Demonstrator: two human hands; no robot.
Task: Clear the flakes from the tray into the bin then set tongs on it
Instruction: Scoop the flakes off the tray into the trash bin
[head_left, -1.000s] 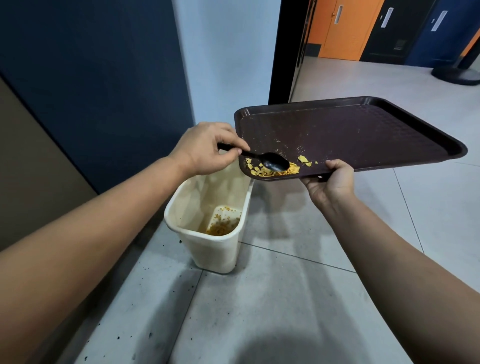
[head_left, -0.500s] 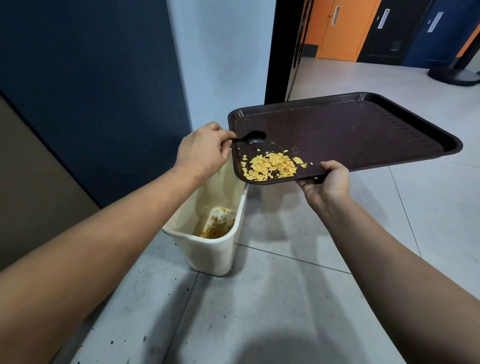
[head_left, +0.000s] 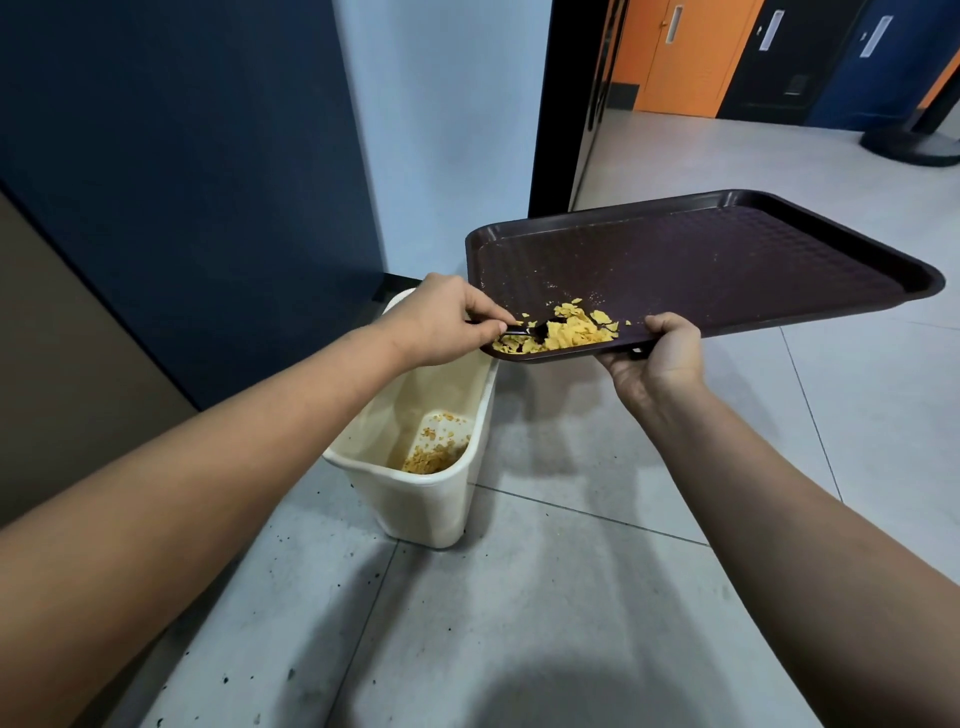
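- Right hand (head_left: 662, 353) gripped the tray (head_left: 727, 260) by its near edge, tilted so the flakes (head_left: 566, 332) piled at its 7 o'clock corner, over the bin (head_left: 415, 499).
- Left hand (head_left: 441, 322) pinched a black spoon (head_left: 524, 330), raking the flakes binward.
- No tongs visible.

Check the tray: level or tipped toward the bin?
Tipped. The tray slopes down to its near-left corner, where the flakes are heaped above the bin.

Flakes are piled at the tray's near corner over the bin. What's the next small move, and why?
Probably sweep the spoon in the left hand toward the tray corner, pushing the flakes over the lip: the pile sits by the edge and the bin is open below.
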